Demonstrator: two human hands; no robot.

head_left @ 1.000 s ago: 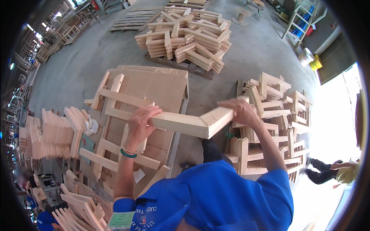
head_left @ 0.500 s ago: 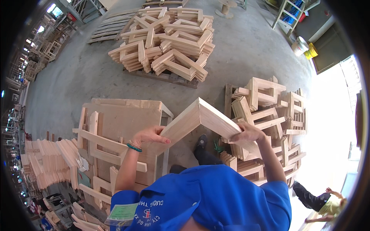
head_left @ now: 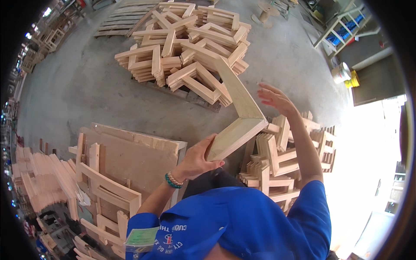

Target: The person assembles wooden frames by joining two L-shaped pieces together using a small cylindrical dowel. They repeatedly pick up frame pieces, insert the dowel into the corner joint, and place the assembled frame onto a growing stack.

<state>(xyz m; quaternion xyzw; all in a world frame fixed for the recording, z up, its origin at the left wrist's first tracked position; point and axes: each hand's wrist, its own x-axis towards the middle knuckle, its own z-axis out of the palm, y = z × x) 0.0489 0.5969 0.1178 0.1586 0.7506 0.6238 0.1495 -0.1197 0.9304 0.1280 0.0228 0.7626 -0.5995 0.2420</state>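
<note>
An L-shaped wooden frame piece (head_left: 238,134), made of two boards meeting at a mitred corner, is held up in front of my body. My left hand (head_left: 200,159), with beaded bracelets at its wrist, grips the end of the near board. The far board rises away from me and overlaps the floor pile in the view. My right hand (head_left: 276,99) is off the wood, just right of the far board, with its fingers stretched out and nothing in them.
A big pile of similar wooden corner pieces (head_left: 199,80) lies on a pallet ahead. More frame pieces (head_left: 277,167) are stacked at my right. On my left stands a brown board-topped table (head_left: 138,151) bearing several pieces, beside stacked slats (head_left: 41,184). Buckets (head_left: 341,73) stand far right.
My right hand has let go of the frame piece and moved up and away. The piece has turned, its one arm now pointing ahead, with only my left hand on it.
</note>
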